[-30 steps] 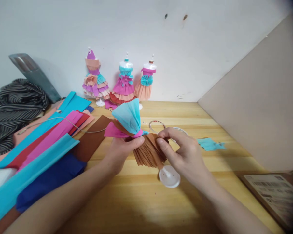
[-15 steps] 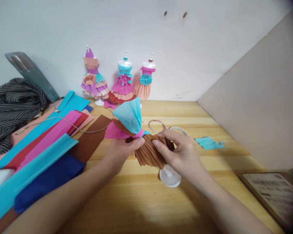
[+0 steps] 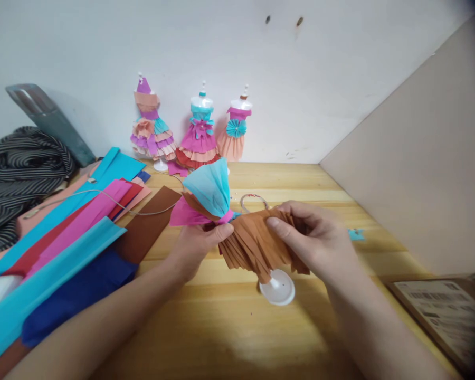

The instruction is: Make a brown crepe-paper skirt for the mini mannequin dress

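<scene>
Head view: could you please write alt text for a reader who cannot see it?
The left hand pinches the waist of a paper-dressed doll stand; the right hand grips its pleated brown paper skirt. Coloured paper sheets lie nearby.

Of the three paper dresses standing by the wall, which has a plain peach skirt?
The right-hand dress, with a turquoise fan at its waist. The middle dress and left dress both have layered, ruffled skirts in several colours.

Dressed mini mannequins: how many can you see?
4: the left mannequin, middle mannequin and right mannequin stand along the wall; the fourth mannequin is held by the left hand and right hand.
</scene>
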Demonstrator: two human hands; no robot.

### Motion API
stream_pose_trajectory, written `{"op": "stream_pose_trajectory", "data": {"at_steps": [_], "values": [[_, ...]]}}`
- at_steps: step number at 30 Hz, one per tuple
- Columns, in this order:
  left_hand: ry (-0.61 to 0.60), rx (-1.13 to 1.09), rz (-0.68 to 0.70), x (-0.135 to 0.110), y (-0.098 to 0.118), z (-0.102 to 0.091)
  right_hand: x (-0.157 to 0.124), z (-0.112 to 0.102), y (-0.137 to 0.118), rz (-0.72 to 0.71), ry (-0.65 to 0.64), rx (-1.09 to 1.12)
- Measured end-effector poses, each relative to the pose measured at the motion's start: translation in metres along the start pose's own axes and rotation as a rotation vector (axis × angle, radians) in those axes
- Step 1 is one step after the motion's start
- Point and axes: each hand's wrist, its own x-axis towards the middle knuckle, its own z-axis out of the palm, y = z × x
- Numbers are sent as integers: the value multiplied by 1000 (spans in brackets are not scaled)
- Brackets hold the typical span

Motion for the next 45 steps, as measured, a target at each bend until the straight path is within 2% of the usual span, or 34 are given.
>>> {"op": "stream_pose_trajectory", "data": {"at_steps": [10, 18, 24, 45], "values": [[-44, -22, -14, 0, 0, 0, 0, 2, -8, -64, -51, -47], [-28, -18, 0, -2, 1, 3, -8, 9, -15, -332, -19, -368], [-31, 27, -32, -3, 6, 5, -10, 14, -17, -419, -15, -446], [-42, 32, -73, -10, 3, 11, -14, 13, -20, -415, -47, -474]]}}
